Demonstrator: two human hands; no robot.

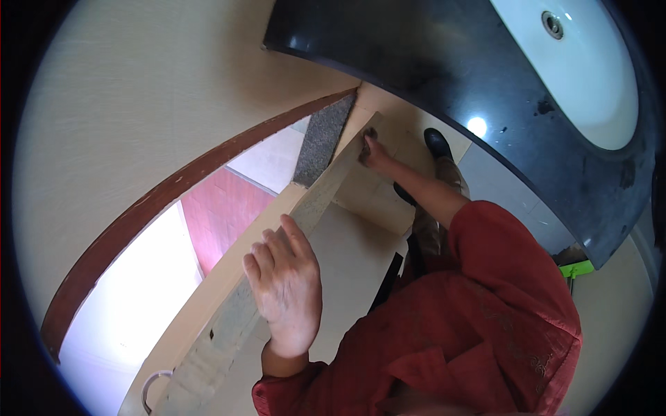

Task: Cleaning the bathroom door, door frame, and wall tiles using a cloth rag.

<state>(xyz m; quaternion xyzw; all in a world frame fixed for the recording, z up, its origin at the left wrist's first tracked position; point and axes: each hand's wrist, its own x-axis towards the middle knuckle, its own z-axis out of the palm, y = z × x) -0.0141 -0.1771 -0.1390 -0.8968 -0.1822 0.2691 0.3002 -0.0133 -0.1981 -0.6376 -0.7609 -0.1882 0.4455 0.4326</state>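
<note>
Pale panel: we see the long pale panel (322, 191) slanting from lower left to upper right.
Left hand: our left hand (288, 281), nearer its middle, loosely curled, holding nothing we see; contact unclear.
Right hand: our right hand (374, 154), fingers bent at its far end; grip, we cannot tell.

Glare washes out the doorway (132, 312); a round highlight (476, 126) glints inside the dark surface's (444, 62) curved edge; fisheye bows straight lines, blackening the frame's corners.
</note>
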